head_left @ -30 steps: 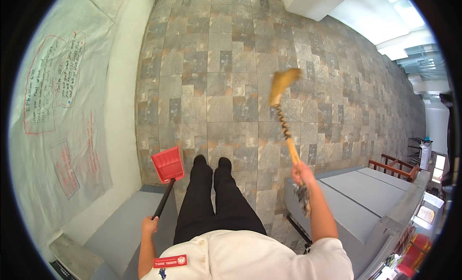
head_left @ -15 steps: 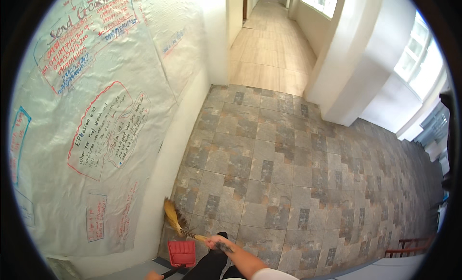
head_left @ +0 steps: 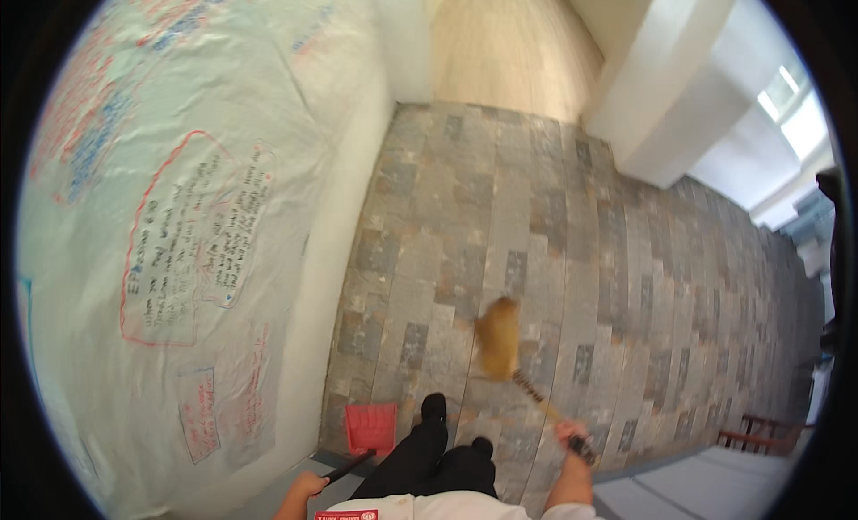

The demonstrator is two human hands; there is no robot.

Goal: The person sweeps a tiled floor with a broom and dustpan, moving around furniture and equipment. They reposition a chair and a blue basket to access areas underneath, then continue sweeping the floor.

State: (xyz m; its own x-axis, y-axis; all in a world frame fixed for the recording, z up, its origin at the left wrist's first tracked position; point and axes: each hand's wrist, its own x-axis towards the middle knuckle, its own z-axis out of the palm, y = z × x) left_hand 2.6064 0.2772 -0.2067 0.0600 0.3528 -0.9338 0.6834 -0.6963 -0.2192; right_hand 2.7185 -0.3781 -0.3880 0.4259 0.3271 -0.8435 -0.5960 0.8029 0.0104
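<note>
Fingers of right hand: closed, wrapped round the grip of a broom, with no gap showing. Placed well to the right of the red dustpan, landmark for this entry.

Left hand: likewise closed, round the black handle of the dustpan. Placed on the near side of the pan, a little to its left.

Change over the last half second: broom head gone from just beyond the dustpan, by the foot of the wall, to tiled floor right of the pan and farther out. Right arm no longer across the body. Dustpan still close to the wall.

Bearing on the work, by judgement: bristles and pan well apart, so nothing passing between them at this moment.

Broom relative to fingers: grip inside the right fist, dark end showing past it on the near side; head out ahead, toward the dustpan side. Smeared by motion, so perhaps touching the tiles, perhaps just above.

Black shoes: right of the dustpan, short of the broom head.
</note>
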